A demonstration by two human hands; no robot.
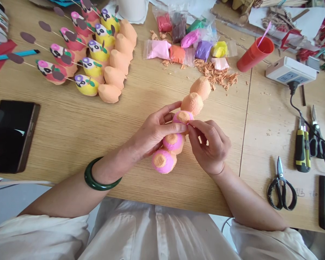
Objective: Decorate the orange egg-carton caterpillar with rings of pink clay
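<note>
My left hand (159,130) grips a strip of orange egg-carton cups (193,103) just above the table, its thumb lying across the third cup from the near end. Pink clay (162,164) rings the three nearer cups, leaving their round orange tips bare. The two far cups are plain orange. At the right side of the third cup, my right hand (209,142) pinches thumb and forefinger together against the pink edge. A tiny bit of pink shows at those fingertips, too small to make out fully.
Decorated carton strips with clay faces (86,85) stand at the back left. Bags of coloured clay (177,54) and orange scraps (219,76) lie behind the hands. A red cup (256,54), power strip (291,72), scissors (281,187) and cutter (302,150) are rightward; a phone (12,137) lies left.
</note>
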